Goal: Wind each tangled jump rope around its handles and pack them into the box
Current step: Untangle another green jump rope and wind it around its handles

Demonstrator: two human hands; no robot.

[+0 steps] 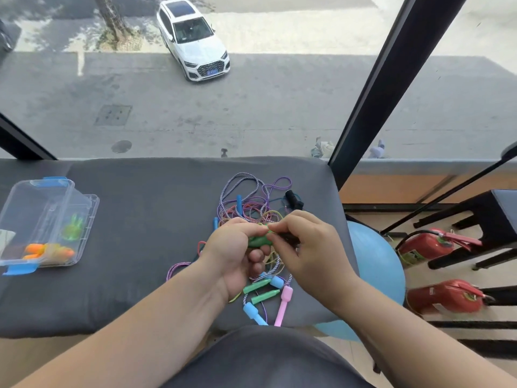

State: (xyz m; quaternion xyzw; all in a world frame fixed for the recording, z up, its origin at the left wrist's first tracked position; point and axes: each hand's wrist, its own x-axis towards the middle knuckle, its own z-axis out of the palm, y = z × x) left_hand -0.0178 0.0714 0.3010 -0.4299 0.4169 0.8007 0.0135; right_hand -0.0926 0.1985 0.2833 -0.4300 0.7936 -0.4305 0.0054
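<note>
A tangle of coloured jump ropes (251, 208) lies on the grey cushion (140, 219). My left hand (235, 253) grips a green handle (258, 240) above the pile. My right hand (302, 242) pinches the end of that green handle, and something dark shows under its fingers. Below the hands lie two green handles (261, 292), two light blue handles (253, 312) and a pink handle (283, 305). Black handles (293, 198) sit at the far right of the tangle. A clear plastic box (47, 228) with blue clips stands open at the left, holding orange and green pieces.
The cushion ends just right of the ropes, with a blue exercise ball (377, 273) beside it. Two red fire extinguishers (436, 245) and a black stool (481, 219) stand on the floor at right. A glass window runs along the cushion's far edge.
</note>
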